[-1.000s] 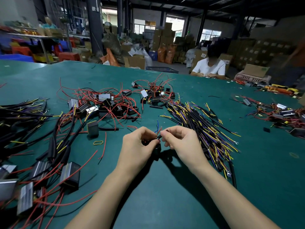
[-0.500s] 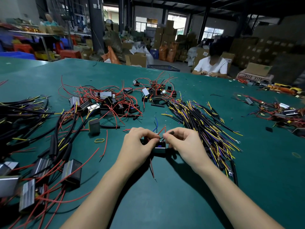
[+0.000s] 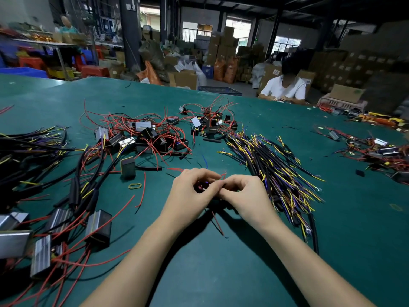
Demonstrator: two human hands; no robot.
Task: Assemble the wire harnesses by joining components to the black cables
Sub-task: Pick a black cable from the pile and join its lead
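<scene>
Head view: the step in hand looks like the joining itself, with wire ends being worked together at a small dark component held between both hands over the green table. The next move likely calls for a firm pinch and twist, or a push home, without letting the thin leads slip; the joint itself is hidden by the fingers.

The left hand is curled, its fingertips pinching the component and its red leads. The right hand is curled too, fingertips meeting the left's and pinching a wire end. One red wire trails toward the wearer from beneath the hands. The bundle of black cables lies just right of the right hand; loose red-wired modules sit beyond the left hand.
</scene>
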